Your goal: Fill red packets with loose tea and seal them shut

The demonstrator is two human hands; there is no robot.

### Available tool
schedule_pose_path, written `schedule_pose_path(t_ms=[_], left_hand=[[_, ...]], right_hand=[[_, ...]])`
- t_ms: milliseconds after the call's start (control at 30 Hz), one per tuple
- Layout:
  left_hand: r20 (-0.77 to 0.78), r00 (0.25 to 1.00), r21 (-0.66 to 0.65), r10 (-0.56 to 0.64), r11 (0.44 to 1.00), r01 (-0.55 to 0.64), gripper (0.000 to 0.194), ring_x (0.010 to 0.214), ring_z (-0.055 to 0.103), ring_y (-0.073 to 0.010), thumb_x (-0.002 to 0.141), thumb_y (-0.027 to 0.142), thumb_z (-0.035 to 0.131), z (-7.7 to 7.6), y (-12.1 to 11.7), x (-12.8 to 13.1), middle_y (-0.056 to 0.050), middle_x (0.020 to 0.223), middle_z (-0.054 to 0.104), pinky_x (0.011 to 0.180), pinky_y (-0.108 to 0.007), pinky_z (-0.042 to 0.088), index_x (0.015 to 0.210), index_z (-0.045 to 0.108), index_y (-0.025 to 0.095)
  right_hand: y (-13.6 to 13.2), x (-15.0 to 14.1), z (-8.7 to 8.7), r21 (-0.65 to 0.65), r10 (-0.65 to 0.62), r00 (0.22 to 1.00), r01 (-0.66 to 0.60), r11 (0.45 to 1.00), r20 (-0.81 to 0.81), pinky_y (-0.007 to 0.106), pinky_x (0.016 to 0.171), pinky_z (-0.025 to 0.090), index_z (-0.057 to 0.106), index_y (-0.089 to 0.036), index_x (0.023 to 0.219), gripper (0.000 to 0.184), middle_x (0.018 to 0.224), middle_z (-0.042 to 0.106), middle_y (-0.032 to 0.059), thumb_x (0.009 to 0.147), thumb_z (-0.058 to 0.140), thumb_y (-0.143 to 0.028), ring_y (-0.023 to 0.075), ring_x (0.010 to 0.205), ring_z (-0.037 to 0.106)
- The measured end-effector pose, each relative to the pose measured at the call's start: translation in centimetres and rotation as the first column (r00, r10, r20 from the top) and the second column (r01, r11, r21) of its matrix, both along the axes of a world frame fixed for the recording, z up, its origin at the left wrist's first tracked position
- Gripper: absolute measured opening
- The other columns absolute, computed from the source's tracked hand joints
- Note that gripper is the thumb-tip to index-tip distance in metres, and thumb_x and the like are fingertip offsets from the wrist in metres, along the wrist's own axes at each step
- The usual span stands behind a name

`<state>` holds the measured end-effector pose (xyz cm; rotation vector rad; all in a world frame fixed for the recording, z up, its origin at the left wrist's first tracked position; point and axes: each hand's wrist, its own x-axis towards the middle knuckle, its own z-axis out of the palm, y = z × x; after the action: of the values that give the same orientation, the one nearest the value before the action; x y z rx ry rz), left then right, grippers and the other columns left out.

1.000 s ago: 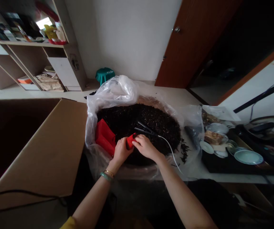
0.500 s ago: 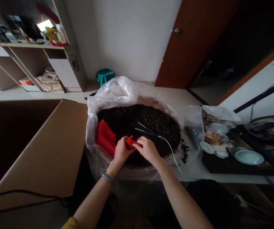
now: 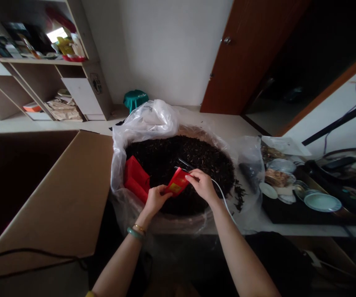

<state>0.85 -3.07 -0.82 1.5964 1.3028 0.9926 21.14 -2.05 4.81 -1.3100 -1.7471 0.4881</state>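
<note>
A small red packet [image 3: 177, 183] with a yellow patch is stretched between my two hands. My left hand [image 3: 157, 200] pinches its lower left end, and my right hand [image 3: 202, 184] pinches its upper right end. Under them lies a broad heap of dark loose leaves, like tea [image 3: 209, 154], in a clear plastic bag [image 3: 155, 117] with its mouth spread wide. A larger red bag [image 3: 136, 177] rests on the leaves at the left. Behind the packet, partly covered, sits a black hand-held sealer resembling hair tongs [image 3: 184, 163], with a white cord.
An open cardboard box [image 3: 72, 189] stands at the left. On the right are a black tray [image 3: 292, 214], a small plate [image 3: 268, 190], a round pale-lidded dish [image 3: 323, 203] and bagged items. Some leaves have spilled beside the heap. A green-covered bin [image 3: 135, 99] is by the wall.
My hands have moved apart, the right one up and to the right. The red packet, mostly hidden in my fingers before, now shows its yellow-marked face.
</note>
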Motion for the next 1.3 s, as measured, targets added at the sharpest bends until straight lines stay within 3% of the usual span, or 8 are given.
schedule_pose_path(t_ms=[200, 300, 500, 800, 933, 1033, 1200, 1300], left_hand=[[0.076, 0.994, 0.067, -0.075, 0.995, 0.070, 0.041, 0.089, 0.066, -0.0197, 0.067, 0.027, 0.073, 0.2, -0.1, 0.2, -0.006, 0.101, 0.071, 0.080, -0.031, 0.052, 0.107, 0.066, 0.018], [0.180, 0.982, 0.000, -0.059, 0.998, 0.060, 0.044, 0.087, 0.066, -0.0206, 0.066, 0.040, 0.075, 0.1, -0.2, 0.1, -0.007, 0.097, 0.071, 0.078, -0.032, 0.053, 0.102, 0.066, 0.016], [0.413, 0.911, -0.088, -0.001, 0.995, 0.041, 0.038, 0.071, 0.065, -0.0174, 0.066, 0.050, 0.072, 0.4, 0.0, -0.4, -0.004, 0.077, 0.071, 0.068, -0.029, 0.053, 0.078, 0.066, 0.014], [0.495, 0.860, -0.109, 0.124, 0.991, -0.080, 0.041, 0.072, 0.066, -0.0171, 0.060, 0.045, 0.077, -0.1, 0.2, -0.4, -0.003, 0.080, 0.072, 0.068, -0.029, 0.054, 0.086, 0.066, 0.014], [0.417, 0.909, 0.073, -0.004, 0.997, -0.029, 0.043, 0.090, 0.066, -0.0201, 0.069, 0.036, 0.074, 0.0, 0.0, -0.4, -0.007, 0.098, 0.071, 0.080, -0.033, 0.054, 0.106, 0.062, 0.017], [0.285, 0.957, 0.290, -0.045, 0.956, -0.041, 0.057, 0.106, 0.061, -0.0218, 0.069, 0.026, 0.075, 0.2, -0.3, -0.3, -0.010, 0.118, 0.063, 0.086, -0.036, 0.052, 0.122, 0.052, 0.021], [0.009, 0.998, 0.566, 0.062, 0.822, -0.056, 0.017, 0.110, 0.056, -0.0214, 0.081, 0.019, 0.063, 0.5, -0.7, -0.1, -0.009, 0.116, 0.059, 0.092, -0.040, 0.049, 0.098, 0.061, 0.021], [-0.133, 0.974, 0.645, 0.183, 0.762, -0.056, 0.017, 0.108, 0.054, -0.0218, 0.082, 0.019, 0.061, 0.8, -1.0, 0.0, -0.010, 0.117, 0.056, 0.092, -0.041, 0.049, 0.100, 0.061, 0.021]], right_hand=[[-1.0, -0.5, 0.7, -0.064, 0.173, 0.981, -0.168, 0.984, 0.088, 0.026, 0.064, 0.047, 0.067, -0.019, 0.068, 0.016, 0.076, 0.063, 0.0021, 0.080, 0.064, -0.028, 0.0138, 0.067, 0.059], [-1.5, -1.7, 0.7, -0.084, 0.253, 0.963, -0.246, 0.966, 0.094, 0.026, 0.066, 0.048, 0.067, -0.019, 0.074, 0.006, 0.080, 0.063, 0.0018, 0.079, 0.064, -0.021, 0.0134, 0.070, 0.059], [-2.1, -4.2, -1.2, -0.119, -0.002, 0.989, -0.016, 0.993, -0.145, 0.025, 0.057, 0.048, 0.061, -0.019, 0.094, 0.024, 0.089, 0.067, 0.0041, 0.072, 0.067, -0.024, 0.0143, 0.065, 0.060], [-2.3, -4.1, -1.2, -0.129, 0.073, 0.964, -0.108, 0.986, -0.255, 0.026, 0.061, 0.049, 0.062, -0.019, 0.073, 0.010, 0.075, 0.066, 0.0028, 0.077, 0.062, -0.029, 0.0168, 0.069, 0.062], [-2.6, -4.5, -2.0, -0.005, 0.111, 0.948, -0.118, 0.993, -0.299, 0.025, 0.064, 0.050, 0.062, -0.021, 0.076, 0.007, 0.088, 0.066, 0.0043, 0.079, 0.062, -0.027, 0.0176, 0.083, 0.063], [-2.9, -4.6, -3.0, 0.048, 0.112, 0.956, -0.103, 0.994, -0.270, 0.026, 0.065, 0.052, 0.063, -0.022, 0.077, 0.005, 0.096, 0.066, 0.0058, 0.081, 0.059, -0.023, 0.0180, 0.089, 0.062], [-3.0, -4.2, -3.8, 0.034, 0.041, 0.972, -0.034, 0.999, -0.231, 0.025, 0.061, 0.052, 0.061, -0.021, 0.078, 0.006, 0.092, 0.065, 0.0067, 0.083, 0.057, -0.023, 0.0176, 0.085, 0.062], [-3.0, -4.2, -3.7, 0.040, 0.049, 0.976, -0.042, 0.998, -0.214, 0.024, 0.060, 0.051, 0.061, -0.020, 0.078, 0.007, 0.092, 0.063, 0.0068, 0.083, 0.057, -0.022, 0.0176, 0.085, 0.062]])
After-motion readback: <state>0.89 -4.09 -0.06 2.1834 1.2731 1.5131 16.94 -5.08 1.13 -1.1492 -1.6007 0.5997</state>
